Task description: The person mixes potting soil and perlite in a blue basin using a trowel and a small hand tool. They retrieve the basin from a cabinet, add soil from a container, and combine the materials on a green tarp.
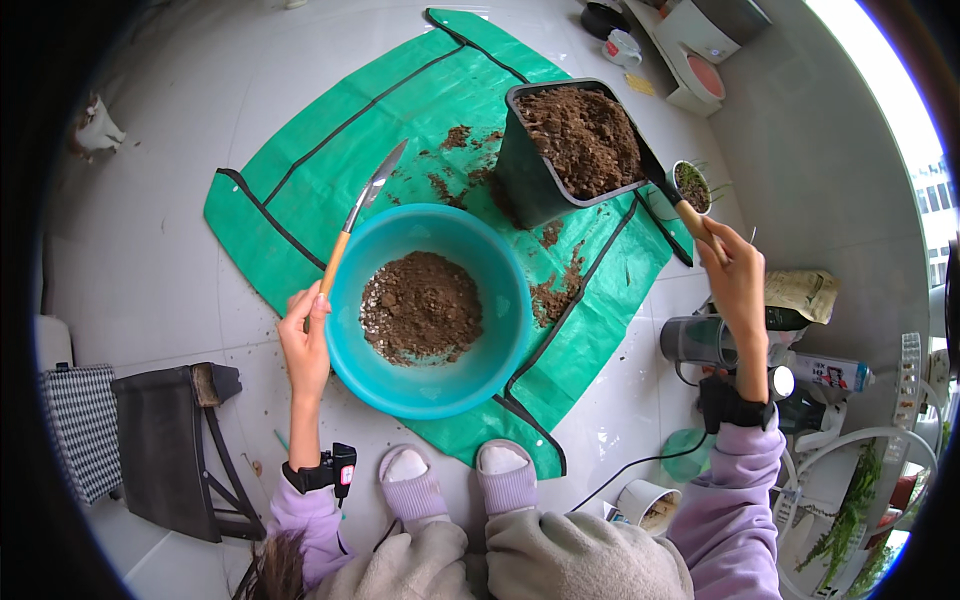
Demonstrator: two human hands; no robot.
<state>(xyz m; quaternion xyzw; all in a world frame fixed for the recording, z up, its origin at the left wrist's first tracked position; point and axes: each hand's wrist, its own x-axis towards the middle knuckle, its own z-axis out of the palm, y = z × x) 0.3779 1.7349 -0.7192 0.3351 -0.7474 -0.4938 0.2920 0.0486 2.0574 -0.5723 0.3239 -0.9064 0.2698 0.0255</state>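
Observation:
My left hand (306, 330) grips the wooden handle of a narrow garden trowel (365, 196), its metal blade angled up and away from me. Just right of that hand stands a teal plastic basin (429, 394) with brown soil (427, 304) and white granules at its bottom. My right hand (731, 274) holds a second garden tool (705, 227) by its wooden handle. Its black head rests at the right rim of a square black plant pot (517, 176); how deep the tip goes is hidden. Brown potting soil (581, 139) fills that pot nearly to the brim.
A green mat (352, 135) with black edging and spilled soil lies beneath basin and pot. At right are a small planted pot (691, 187), a grey jug (694, 341), a bag (802, 296) and a white pot (649, 504). A black folding stool (169, 450) stands left.

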